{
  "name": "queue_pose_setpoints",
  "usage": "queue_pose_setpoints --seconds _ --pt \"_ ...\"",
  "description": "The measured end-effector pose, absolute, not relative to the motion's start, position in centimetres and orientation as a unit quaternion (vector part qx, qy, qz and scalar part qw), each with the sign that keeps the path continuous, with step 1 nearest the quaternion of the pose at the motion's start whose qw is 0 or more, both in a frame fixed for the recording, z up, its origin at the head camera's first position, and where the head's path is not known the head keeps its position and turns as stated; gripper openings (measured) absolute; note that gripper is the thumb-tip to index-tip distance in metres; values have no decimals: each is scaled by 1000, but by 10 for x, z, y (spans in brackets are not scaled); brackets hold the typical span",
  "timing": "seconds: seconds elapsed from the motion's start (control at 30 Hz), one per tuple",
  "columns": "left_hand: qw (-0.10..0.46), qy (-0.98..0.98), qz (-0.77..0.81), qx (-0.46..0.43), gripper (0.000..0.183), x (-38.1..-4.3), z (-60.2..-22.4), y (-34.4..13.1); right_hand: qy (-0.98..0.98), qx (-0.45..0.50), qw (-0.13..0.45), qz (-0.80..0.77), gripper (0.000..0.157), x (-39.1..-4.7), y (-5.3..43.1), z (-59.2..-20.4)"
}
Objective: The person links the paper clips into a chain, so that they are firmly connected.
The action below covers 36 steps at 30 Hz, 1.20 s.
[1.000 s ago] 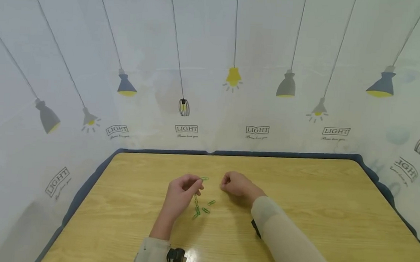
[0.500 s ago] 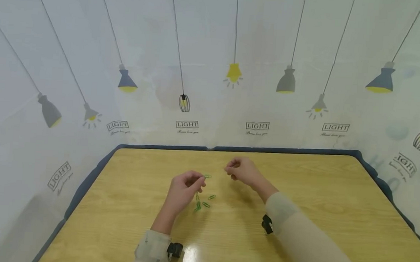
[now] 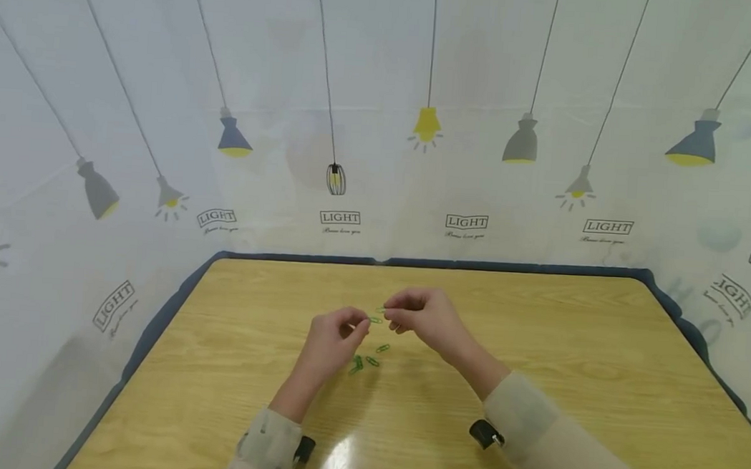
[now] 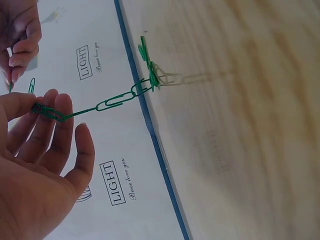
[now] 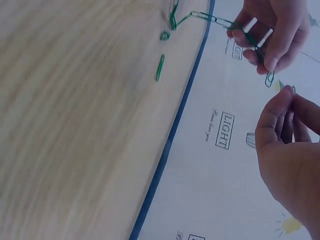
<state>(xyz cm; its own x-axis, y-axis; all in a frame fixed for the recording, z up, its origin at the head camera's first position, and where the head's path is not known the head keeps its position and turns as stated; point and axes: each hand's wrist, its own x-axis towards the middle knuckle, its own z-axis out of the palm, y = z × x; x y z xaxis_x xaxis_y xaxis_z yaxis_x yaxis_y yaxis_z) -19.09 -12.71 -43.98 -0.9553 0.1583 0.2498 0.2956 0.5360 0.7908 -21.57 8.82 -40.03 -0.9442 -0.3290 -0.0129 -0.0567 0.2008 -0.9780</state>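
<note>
My left hand (image 3: 333,343) pinches a chain of linked green paper clips (image 4: 116,101) between thumb and fingers. One end clip (image 5: 270,79) pokes out past the fingertips toward the other hand. From the fingers the chain runs down to the wooden table (image 3: 225,369), where its lower links bunch up. My right hand (image 3: 431,324) pinches a single green paper clip (image 3: 380,309), mostly covered by the fingertips. Its tip sits close to the chain's end clip. Loose green paper clips (image 3: 383,348) lie on the table below the hands.
The table's far side has a dark blue edge (image 3: 509,268). Behind it rises a white wall covering (image 3: 391,192) printed with hanging lamps. Both forearms carry a black wrist camera (image 3: 486,433) near the sleeve cuffs.
My right hand has lifted off the table with a paper clip and come left, up to the left hand. The left hand has barely shifted and keeps its pinch on the chain.
</note>
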Motion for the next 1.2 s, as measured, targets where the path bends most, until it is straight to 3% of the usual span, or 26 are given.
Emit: queue_pose_setpoints --seconds 0.4,0.67,1.2 --pt "165 -893 -375 -188 13 -176 -440 -124 773 -109 114 -615 13 -206 82 -411" --pt "158 -895 -376 -183 12 -169 -435 -125 804 -125 84 -575 8 -202 78 -412" --pt "109 -868 -466 -128 12 -166 -437 -123 839 -195 -33 -507 7 -187 78 -421"
